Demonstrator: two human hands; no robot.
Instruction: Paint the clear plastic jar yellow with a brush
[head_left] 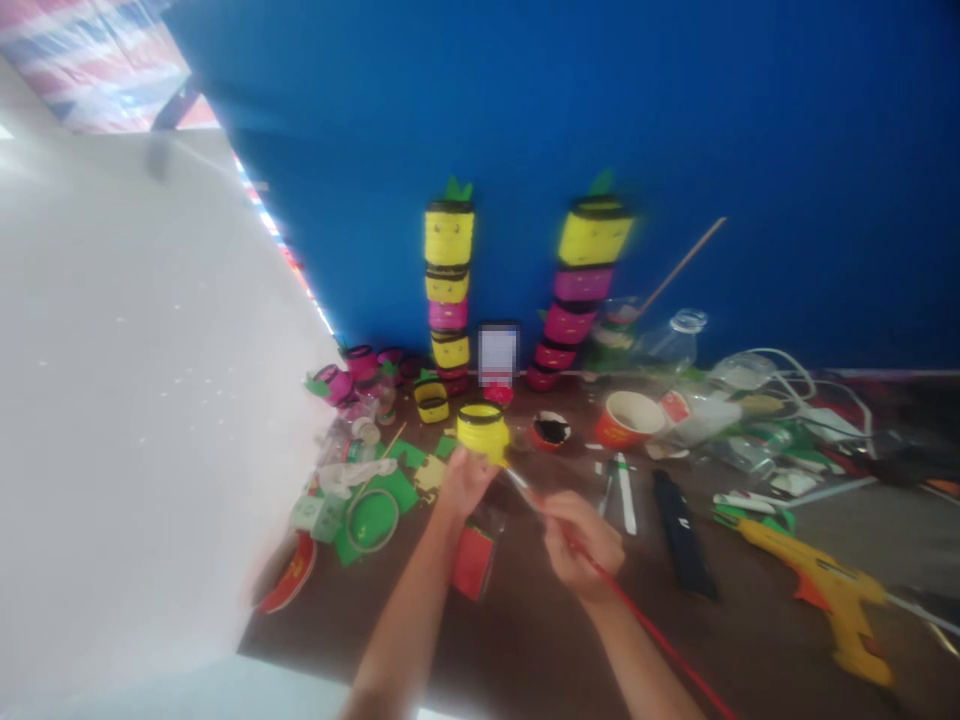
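My left hand (pixel 466 483) is closed around the lower side of a small yellow cup (pixel 481 432) with a black rim, holding it above the table. In my right hand (pixel 581 540) is a long red paintbrush (pixel 637 605). The metal-collared tip points up and left and meets or nearly meets the cup's lower right side; blur hides which. Beyond the cup, a small bowl of black paint (pixel 551 430) stands to the right. A red packet (pixel 472 562) lies on the table between my forearms.
Two tall stacks of painted cups, a left stack (pixel 448 315) and a right stack (pixel 574 310), stand against the blue wall. Green sheets with a tape ring (pixel 373 520) lie left. To the right are a paper tub (pixel 628 420), a marker (pixel 625 495), a black pouch (pixel 682 535) and a yellow glue gun (pixel 825 580).
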